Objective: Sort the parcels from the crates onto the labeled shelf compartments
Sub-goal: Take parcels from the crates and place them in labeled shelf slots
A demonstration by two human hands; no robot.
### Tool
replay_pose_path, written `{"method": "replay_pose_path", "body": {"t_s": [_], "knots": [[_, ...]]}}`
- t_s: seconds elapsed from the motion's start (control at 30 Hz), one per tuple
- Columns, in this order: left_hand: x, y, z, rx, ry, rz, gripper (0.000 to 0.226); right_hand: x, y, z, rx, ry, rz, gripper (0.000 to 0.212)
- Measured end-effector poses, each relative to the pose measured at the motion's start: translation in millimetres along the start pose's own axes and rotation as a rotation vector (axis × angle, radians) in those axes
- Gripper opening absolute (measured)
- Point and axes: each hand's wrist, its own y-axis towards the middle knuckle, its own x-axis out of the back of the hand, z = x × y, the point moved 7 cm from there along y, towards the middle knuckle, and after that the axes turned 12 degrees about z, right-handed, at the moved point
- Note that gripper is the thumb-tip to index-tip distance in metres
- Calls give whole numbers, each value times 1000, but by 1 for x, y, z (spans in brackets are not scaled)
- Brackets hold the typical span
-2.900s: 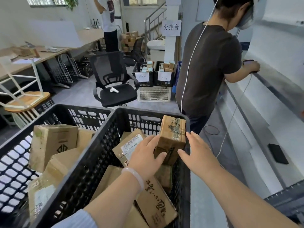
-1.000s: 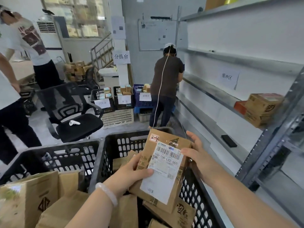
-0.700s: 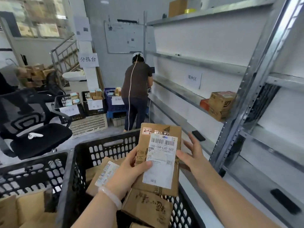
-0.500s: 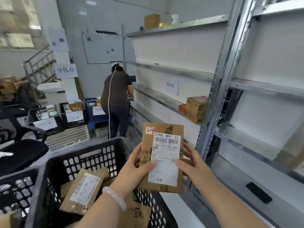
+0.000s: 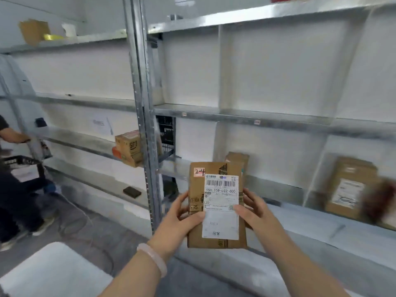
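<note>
I hold a brown cardboard parcel (image 5: 216,236) upright in front of me, with a white shipping label and a small tag marked "2-4" at its top left. My left hand (image 5: 182,217) grips its left edge, thumb on the label. My right hand (image 5: 255,211) grips its right edge, thumb on the label too. Behind it stands the metal shelf (image 5: 267,118) with white dividers forming compartments. One small parcel (image 5: 236,160) stands in the compartment directly behind, and a larger labelled parcel (image 5: 349,187) leans in the compartment to the right.
A grey upright post (image 5: 145,129) splits the shelving. Stacked boxes (image 5: 128,146) sit on the left bay's shelf, and a black object (image 5: 132,192) lies lower down. Another person (image 5: 15,168) stands at far left by a black crate (image 5: 17,160). A white surface (image 5: 49,273) is at lower left.
My view has swung right, away from the crates, to face the divided shelf compartments. Both hands still hold the same parcel upright, now closer to the shelf.
</note>
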Motion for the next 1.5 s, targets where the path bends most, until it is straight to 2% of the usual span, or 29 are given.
{"method": "replay_pose_path", "body": {"t_s": [0.1, 0.3, 0.5, 0.63, 0.73, 0.87, 1.03, 1.13, 1.23, 1.43, 1.5], "knots": [[-79, 44, 18, 16, -17, 103, 60, 86, -30, -8, -3, -18, -157, 54], [-212, 99, 45, 95, -37, 315, 61, 209, -99, -22, -38, -26, -437, 57], [-303, 143, 55, 125, -23, 550, 65, 275, -140, -33, -37, 0, -615, 54], [-351, 178, 68, 149, -68, 664, 67, 313, -154, -31, -66, -33, -717, 74], [-389, 204, 72, 155, -90, 771, 70, 346, -161, -26, -70, -76, -822, 62], [-435, 234, 72, 104, -71, 895, 74, 372, -168, -20, -84, -140, -908, 57], [-494, 251, 77, 83, -64, 1016, 71, 402, -200, -25, -146, -218, -1059, 79], [-526, 251, 82, 89, -72, 1058, 70, 420, -221, -27, -152, -229, -1113, 92], [-565, 251, 92, 111, -56, 1107, 75, 447, -246, -30, -129, -201, -1155, 83], [-660, 242, 105, 87, -49, 1157, 73, 525, -295, -32, -149, -204, -1180, 91], [-695, 238, 112, 104, -62, 1148, 70, 558, -313, -32, -158, -218, -1173, 87]]}}
